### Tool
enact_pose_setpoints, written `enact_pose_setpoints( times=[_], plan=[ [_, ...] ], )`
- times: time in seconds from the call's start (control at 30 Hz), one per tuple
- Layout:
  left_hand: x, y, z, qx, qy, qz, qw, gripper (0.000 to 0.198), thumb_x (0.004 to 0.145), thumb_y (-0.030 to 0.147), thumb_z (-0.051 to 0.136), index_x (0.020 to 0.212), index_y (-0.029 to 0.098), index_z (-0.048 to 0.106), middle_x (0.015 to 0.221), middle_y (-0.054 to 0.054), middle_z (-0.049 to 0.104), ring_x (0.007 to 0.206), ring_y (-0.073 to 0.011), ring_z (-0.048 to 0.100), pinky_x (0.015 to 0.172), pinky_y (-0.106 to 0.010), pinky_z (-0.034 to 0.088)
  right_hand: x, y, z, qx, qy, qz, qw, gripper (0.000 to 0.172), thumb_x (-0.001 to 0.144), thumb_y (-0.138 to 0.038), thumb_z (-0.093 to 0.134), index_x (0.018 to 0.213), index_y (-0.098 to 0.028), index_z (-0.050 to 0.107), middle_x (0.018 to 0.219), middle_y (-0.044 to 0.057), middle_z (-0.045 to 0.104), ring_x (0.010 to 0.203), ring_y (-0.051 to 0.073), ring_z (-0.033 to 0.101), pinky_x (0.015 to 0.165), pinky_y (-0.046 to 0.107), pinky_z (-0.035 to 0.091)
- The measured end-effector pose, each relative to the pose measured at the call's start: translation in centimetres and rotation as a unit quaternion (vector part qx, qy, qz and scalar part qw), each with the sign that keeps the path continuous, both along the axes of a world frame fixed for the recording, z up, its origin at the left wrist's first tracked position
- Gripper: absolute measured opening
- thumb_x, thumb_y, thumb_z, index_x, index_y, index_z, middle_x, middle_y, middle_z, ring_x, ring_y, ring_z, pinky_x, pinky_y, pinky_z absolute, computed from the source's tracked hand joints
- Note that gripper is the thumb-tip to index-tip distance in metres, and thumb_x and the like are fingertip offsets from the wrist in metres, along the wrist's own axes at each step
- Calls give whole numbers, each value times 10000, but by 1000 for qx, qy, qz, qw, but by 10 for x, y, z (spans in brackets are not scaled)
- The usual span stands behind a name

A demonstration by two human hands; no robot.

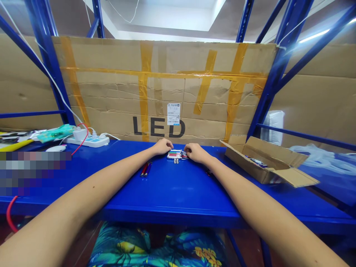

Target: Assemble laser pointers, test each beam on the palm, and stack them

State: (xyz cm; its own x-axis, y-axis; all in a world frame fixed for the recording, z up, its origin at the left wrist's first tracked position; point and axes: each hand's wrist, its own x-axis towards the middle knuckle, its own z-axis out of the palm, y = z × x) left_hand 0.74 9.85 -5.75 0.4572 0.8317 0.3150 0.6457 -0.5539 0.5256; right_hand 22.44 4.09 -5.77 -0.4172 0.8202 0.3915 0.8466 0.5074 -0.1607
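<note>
A row of slim, pen-like sticks (174, 154) in several colours with silver parts lies on the blue shelf top (178, 189). At the row's left end is my left hand (163, 146), its fingers curled together against the far-left corner. My right hand (196, 152) closes its fingers at the right end, where dark tips and a thin white loop show. What lies inside either pinch is too small to make out. Just in front of the row sit several small silver pieces (176, 161). Nearer my left forearm rest a red pen (144, 170) and a blue pen (148, 170).
To the right stands an open cardboard box (250, 165) with pen-like items (257, 161) inside. Clear plastic tubing (325, 158) lies beyond it. A white power strip (89, 140) and packets (55, 132) are at left. A large cardboard panel (116, 96) closes the back.
</note>
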Motion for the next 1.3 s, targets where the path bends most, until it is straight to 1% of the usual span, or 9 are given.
enact_pose_setpoints(
  times=[0.27, 0.43, 0.5, 0.57, 0.63, 0.7, 0.83, 1.0, 1.3],
  plan=[
    [-1, -1, 2, -2, 21, 10, 1000, 238, 712, 131, 556, 861, 154, 740, 903, -68, 737, 853, -190, 657, 797, -276, 488, -3, -2, 2, -12, 11, 2, 1000, 293, 834, -51, 450, 932, -137, 712, 1005, 108, 712, 930, 202, 628, 819, 262, 434],
    [-24, -12, 24, 4, 41, 8, 999, 193, 693, 181, 585, 832, 154, 715, 901, -70, 720, 846, -188, 632, 777, -272, 472, -3, -6, 7, 37, 31, 9, 999, 273, 834, -49, 460, 897, -128, 713, 974, 114, 701, 907, 201, 621, 833, 283, 444],
    [-39, -23, 40, -80, 111, -57, 989, 177, 676, 208, 597, 815, 159, 696, 816, -49, 700, 760, -171, 621, 692, -252, 470, -9, -14, 12, 67, 48, 43, 996, 261, 834, -52, 469, 894, -129, 711, 962, 105, 699, 898, 194, 620, 843, 289, 446],
    [-54, -35, 55, -190, 183, -95, 960, 183, 660, 256, 631, 814, 177, 691, 807, -40, 691, 724, -170, 616, 629, -243, 465, -22, -29, 16, 78, 60, 104, 990, 260, 846, -64, 471, 916, -140, 710, 957, 90, 704, 897, 182, 623, 852, 290, 449],
    [-64, -45, 65, -284, 225, -106, 926, 217, 644, 304, 677, 831, 196, 696, 847, -43, 694, 743, -177, 618, 637, -247, 480, -39, -49, 19, 60, 57, 181, 980, 288, 854, -69, 470, 1001, -158, 700, 992, 76, 710, 915, 175, 627, 854, 289, 457],
    [-69, -51, 70, -329, 239, -109, 907, 249, 607, 323, 729, 826, 209, 697, 851, -46, 697, 752, -184, 616, 640, -251, 491, -58, -67, 19, 32, 31, 243, 969, 324, 855, -93, 492, 1106, -184, 675, 1031, 68, 710, 934, 182, 630, 873, 315, 460],
    [-69, -52, 70, -371, 230, -117, 892, 291, 549, 311, 788, 814, 229, 700, 807, -39, 704, 735, -181, 613, 647, -252, 501, -85, -86, 13, 7, -27, 327, 945, 404, 892, -127, 470, 1272, -195, 588, 1208, 97, 655, 1080, 206, 592, 945, 363, 440],
    [-68, -48, 65, -383, 215, -107, 892, 304, 523, 300, 802, 797, 226, 694, 719, -27, 687, 690, -168, 601, 643, -251, 497, -91, -83, 10, 8, -76, 313, 947, 428, 926, -147, 436, 1336, -209, 541, 1200, 107, 640, 1063, 206, 583, 925, 359, 444],
    [-64, -44, 60, -347, 221, -71, 909, 341, 496, 309, 792, 793, 207, 658, 707, -38, 683, 701, -201, 633, 646, -289, 507, -91, -81, 11, 2, -72, 305, 950, 246, 918, -147, 456, 1098, -163, 624, 1043, 93, 668, 927, 188, 594, 839, 320, 449]
  ],
)
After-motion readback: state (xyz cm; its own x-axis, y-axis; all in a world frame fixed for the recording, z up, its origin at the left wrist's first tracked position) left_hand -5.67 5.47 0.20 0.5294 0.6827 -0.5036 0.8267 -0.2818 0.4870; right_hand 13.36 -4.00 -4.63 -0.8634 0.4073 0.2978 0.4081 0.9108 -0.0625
